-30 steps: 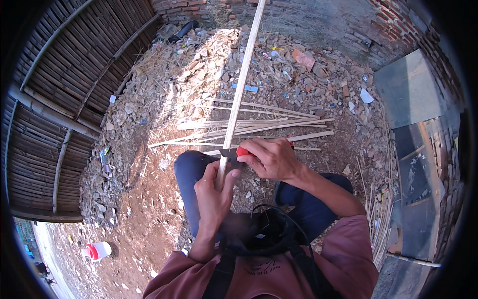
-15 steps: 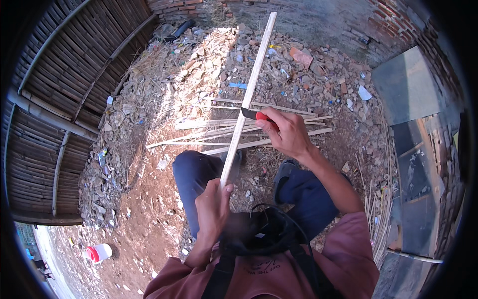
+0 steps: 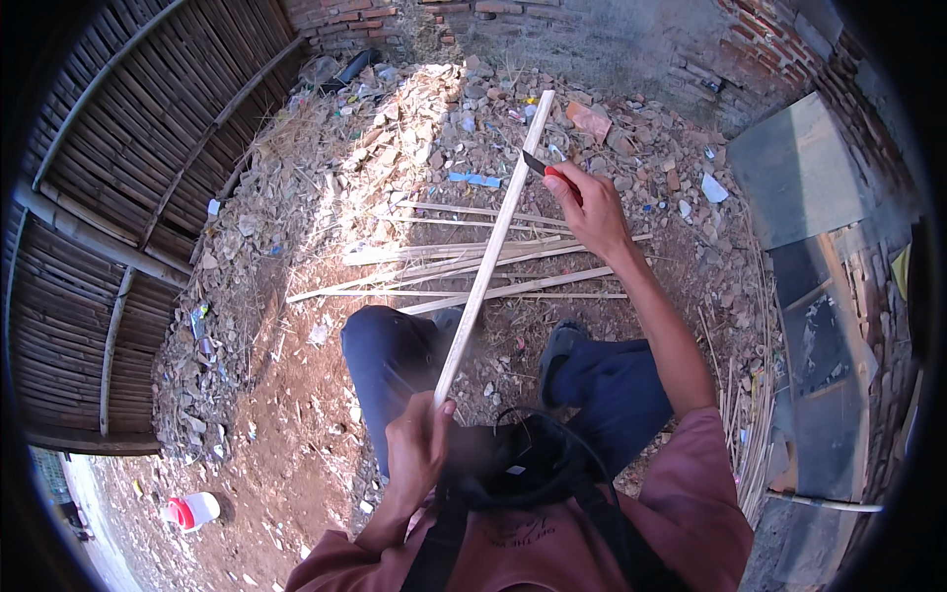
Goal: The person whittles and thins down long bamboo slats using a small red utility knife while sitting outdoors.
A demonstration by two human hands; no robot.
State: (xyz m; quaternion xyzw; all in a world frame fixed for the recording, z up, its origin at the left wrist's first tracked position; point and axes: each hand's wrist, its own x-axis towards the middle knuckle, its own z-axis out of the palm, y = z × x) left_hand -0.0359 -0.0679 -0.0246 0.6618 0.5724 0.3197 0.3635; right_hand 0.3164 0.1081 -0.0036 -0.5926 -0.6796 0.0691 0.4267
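Observation:
A long, pale wooden strip (image 3: 496, 242) slants up and away from me, its near end gripped in my left hand (image 3: 416, 444) in front of my body. My right hand (image 3: 592, 212) is closed around the red handle of a knife (image 3: 538, 166). The dark blade reaches left to the strip's right edge, near its far end; whether it touches cannot be made out. Beyond my feet, several similar strips (image 3: 395, 274) lie loosely crossed on the ground beneath the held one.
Rubble and litter (image 3: 404, 128) cover the ground up to a brick wall (image 3: 592, 49). A bamboo-slat panel (image 3: 109, 148) stands at left, flat boards (image 3: 804, 173) lean at right. A white container with a red lid (image 3: 197, 511) sits at lower left.
The knife has moved up along the strip toward its far end, with my right hand moving away from me. The strip's far end has dropped lower in view, and my left hand has come slightly nearer.

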